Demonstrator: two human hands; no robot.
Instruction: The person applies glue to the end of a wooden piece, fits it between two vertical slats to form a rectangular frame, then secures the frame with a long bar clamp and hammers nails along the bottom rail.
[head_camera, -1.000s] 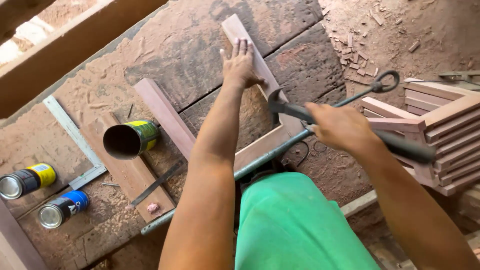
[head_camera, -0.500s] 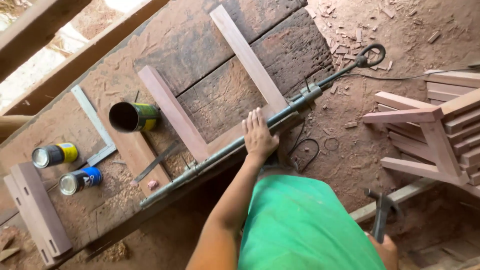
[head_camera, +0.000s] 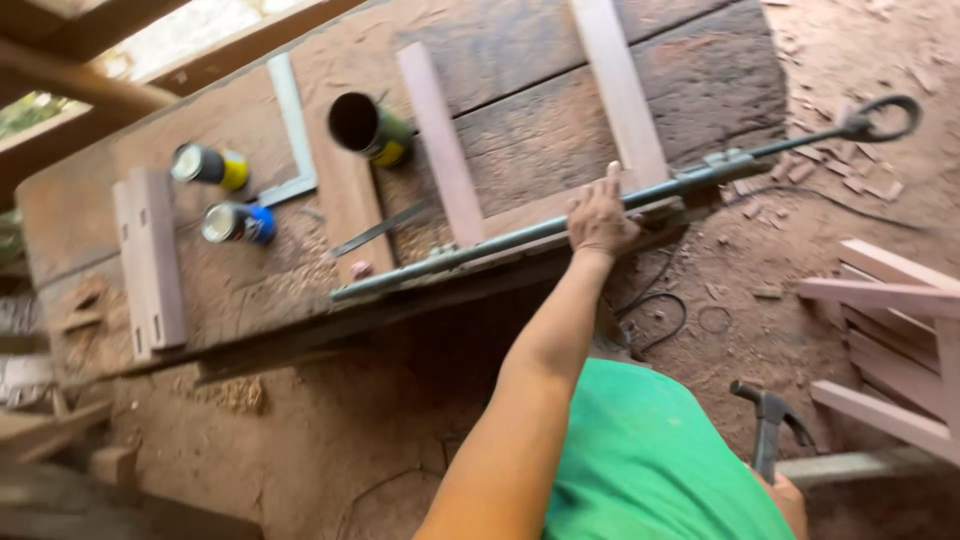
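My left hand (head_camera: 600, 218) rests on the long metal bar clamp (head_camera: 520, 240) that lies along the front edge of the workbench (head_camera: 200, 320), pressing against a wooden frame of reddish slats (head_camera: 440, 140). Its fingers lie flat over the bar and the frame's lower rail. My right hand (head_camera: 785, 495) is low at the bottom right, closed around the handle of a dark claw hammer (head_camera: 768, 415) whose head points up. My green shirt fills the lower middle.
An open green and yellow can (head_camera: 368, 128) lies on its side on the bench. Two smaller cans (head_camera: 215, 195) stand at the left, next to a metal square (head_camera: 290, 130) and a wooden block (head_camera: 150, 260). Stacked slatted frames (head_camera: 890, 330) sit at the right on the dusty floor.
My right hand has dropped from above the frame to beside my body with the hammer. My left hand has moved from the upright slat down to the bar clamp. The view has shifted back.
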